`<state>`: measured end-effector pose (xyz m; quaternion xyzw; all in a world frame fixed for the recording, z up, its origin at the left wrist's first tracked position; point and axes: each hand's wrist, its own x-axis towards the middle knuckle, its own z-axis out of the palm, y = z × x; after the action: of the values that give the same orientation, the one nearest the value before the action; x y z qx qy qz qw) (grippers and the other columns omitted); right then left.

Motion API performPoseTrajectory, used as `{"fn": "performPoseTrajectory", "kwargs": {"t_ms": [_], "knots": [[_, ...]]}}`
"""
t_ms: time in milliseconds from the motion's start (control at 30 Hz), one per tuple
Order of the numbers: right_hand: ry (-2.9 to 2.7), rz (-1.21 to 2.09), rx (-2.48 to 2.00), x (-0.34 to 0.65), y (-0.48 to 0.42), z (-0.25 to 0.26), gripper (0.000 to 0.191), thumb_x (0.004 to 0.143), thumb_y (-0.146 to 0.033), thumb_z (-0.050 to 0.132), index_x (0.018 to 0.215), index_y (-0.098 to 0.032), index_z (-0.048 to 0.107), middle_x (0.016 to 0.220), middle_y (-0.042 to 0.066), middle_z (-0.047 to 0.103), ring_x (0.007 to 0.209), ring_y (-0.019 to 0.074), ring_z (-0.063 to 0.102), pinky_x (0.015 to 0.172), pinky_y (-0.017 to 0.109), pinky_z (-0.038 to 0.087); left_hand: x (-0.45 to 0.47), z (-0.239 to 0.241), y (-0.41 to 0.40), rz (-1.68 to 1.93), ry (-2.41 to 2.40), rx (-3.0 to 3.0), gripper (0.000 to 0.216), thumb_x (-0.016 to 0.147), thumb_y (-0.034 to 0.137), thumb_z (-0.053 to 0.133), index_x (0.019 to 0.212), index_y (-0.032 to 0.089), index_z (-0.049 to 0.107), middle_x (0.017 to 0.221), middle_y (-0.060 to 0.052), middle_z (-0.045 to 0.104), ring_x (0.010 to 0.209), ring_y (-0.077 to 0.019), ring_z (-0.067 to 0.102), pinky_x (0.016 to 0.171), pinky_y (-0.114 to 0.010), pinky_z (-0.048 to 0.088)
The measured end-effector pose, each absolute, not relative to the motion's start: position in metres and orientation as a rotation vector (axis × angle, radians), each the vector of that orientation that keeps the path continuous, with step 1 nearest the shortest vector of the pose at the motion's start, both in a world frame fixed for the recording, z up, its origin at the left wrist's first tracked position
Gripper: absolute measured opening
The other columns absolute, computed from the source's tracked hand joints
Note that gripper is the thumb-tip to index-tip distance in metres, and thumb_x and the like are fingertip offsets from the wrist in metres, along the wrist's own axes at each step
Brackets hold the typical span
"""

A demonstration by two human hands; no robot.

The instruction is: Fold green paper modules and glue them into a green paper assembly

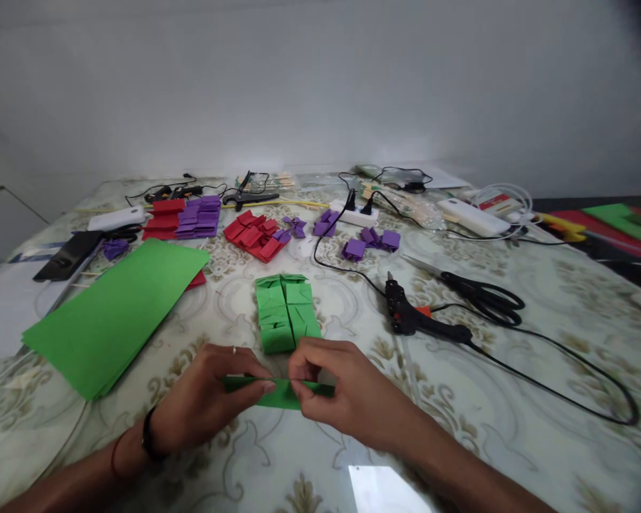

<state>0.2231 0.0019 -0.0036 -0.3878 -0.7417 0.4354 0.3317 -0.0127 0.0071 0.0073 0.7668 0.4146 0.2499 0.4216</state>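
A narrow strip of green paper (279, 396) lies across the near middle of the table, its upper edge pinched at two spots. My left hand (214, 388) grips that edge between thumb and index finger. Close beside it, my right hand (334, 385) pinches the same edge with thumb and fingers, covering part of the strip. Just beyond the fingertips sits a block of folded green paper pieces (287, 313). To the left is a stack of green paper sheets (122, 313), laid at a slant.
At right lie a black glue gun (424, 320) with a looping cord and black-handled scissors (483, 296). Farther back are folded red pieces (256, 235), folded purple pieces (371, 242), a white power strip (357, 214) and pliers (248, 198). A black phone (69, 256) is at left.
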Motion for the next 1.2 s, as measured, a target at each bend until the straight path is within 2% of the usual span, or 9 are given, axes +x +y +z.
{"fn": "performPoseTrajectory", "kwargs": {"t_ms": [267,400,500,600,667,767,867,1000,1200], "knots": [[-1.792,1.061,-1.146,0.254,0.017,0.009,0.011,0.075,-0.011,0.064,0.073,-0.021,0.062,0.07,-0.003,0.063,0.067,0.0141,0.058,0.065,0.026,0.046,-0.031,0.012,0.025,0.765,1.198,1.551,0.027,0.088,0.041,0.081,0.073,0.019,0.081,0.068,-0.001,0.071,0.062,-0.0139,0.055,0.057,-0.024,0.041],[-1.624,1.143,-1.158,0.254,0.019,0.007,0.008,0.087,-0.027,0.068,0.083,-0.021,0.064,0.079,0.0,0.066,0.074,0.0167,0.062,0.07,0.029,0.052,-0.031,0.003,0.026,0.909,1.264,1.36,0.029,0.087,0.047,0.083,0.081,0.019,0.081,0.075,-0.001,0.07,0.067,-0.0145,0.056,0.058,-0.024,0.043],[-1.54,1.375,-1.123,0.24,0.015,-0.001,0.027,0.088,-0.041,0.078,0.102,-0.02,0.068,0.091,0.003,0.072,0.082,0.0192,0.068,0.074,0.032,0.056,-0.026,-0.001,0.021,0.946,1.209,1.295,0.028,0.087,0.047,0.084,0.088,0.019,0.081,0.08,-0.001,0.073,0.07,-0.0152,0.06,0.06,-0.024,0.047],[-1.459,1.516,-1.188,0.228,0.01,-0.009,0.037,0.086,-0.051,0.082,0.097,-0.019,0.068,0.075,0.0,0.069,0.068,0.0175,0.066,0.064,0.029,0.052,-0.021,-0.002,0.016,0.843,1.127,1.304,0.027,0.083,0.043,0.089,0.093,0.019,0.079,0.08,-0.001,0.077,0.069,-0.0156,0.065,0.061,-0.024,0.05],[-1.417,1.557,-1.208,0.224,0.008,-0.013,0.04,0.084,-0.055,0.083,0.091,-0.019,0.067,0.069,-0.001,0.067,0.063,0.0166,0.065,0.062,0.029,0.05,-0.019,-0.001,0.014,0.728,1.065,1.343,0.03,0.083,0.039,0.089,0.103,0.019,0.077,0.079,-0.001,0.078,0.071,-0.0174,0.069,0.064,-0.025,0.053],[-1.453,1.597,-1.204,0.222,0.005,-0.014,0.04,0.084,-0.053,0.084,0.08,-0.019,0.063,0.067,-0.002,0.064,0.063,0.0156,0.065,0.061,0.028,0.048,-0.018,-0.001,0.012,0.679,1.013,1.418,0.037,0.088,0.035,0.085,0.12,0.021,0.072,0.085,-0.002,0.08,0.082,-0.0205,0.075,0.076,-0.03,0.059],[-1.532,1.607,-1.235,0.22,0.002,-0.012,0.039,0.085,-0.048,0.082,0.073,-0.02,0.058,0.065,-0.003,0.061,0.061,0.0145,0.062,0.058,0.026,0.045,-0.018,-0.002,0.011,0.733,1.012,1.469,0.027,0.091,0.033,0.083,0.113,0.021,0.073,0.092,-0.003,0.082,0.088,-0.0209,0.076,0.083,-0.032,0.06],[-1.489,1.605,-1.182,0.215,-0.001,-0.008,0.034,0.086,-0.046,0.084,0.085,-0.021,0.061,0.067,-0.005,0.062,0.063,0.0152,0.065,0.061,0.028,0.052,-0.018,-0.006,0.01,0.72,0.979,1.412,0.012,0.094,0.03,0.08,0.098,0.021,0.075,0.093,-0.003,0.083,0.087,-0.0195,0.077,0.08,-0.029,0.059],[-1.464,1.496,-1.124,0.215,-0.003,-0.009,0.018,0.092,-0.035,0.076,0.1,-0.022,0.066,0.069,-0.004,0.068,0.063,0.0157,0.068,0.062,0.028,0.055,-0.016,-0.005,0.01,0.787,0.943,1.39,0.016,0.095,0.036,0.081,0.095,0.02,0.078,0.087,-0.003,0.081,0.083,-0.019,0.076,0.076,-0.027,0.06]]}}
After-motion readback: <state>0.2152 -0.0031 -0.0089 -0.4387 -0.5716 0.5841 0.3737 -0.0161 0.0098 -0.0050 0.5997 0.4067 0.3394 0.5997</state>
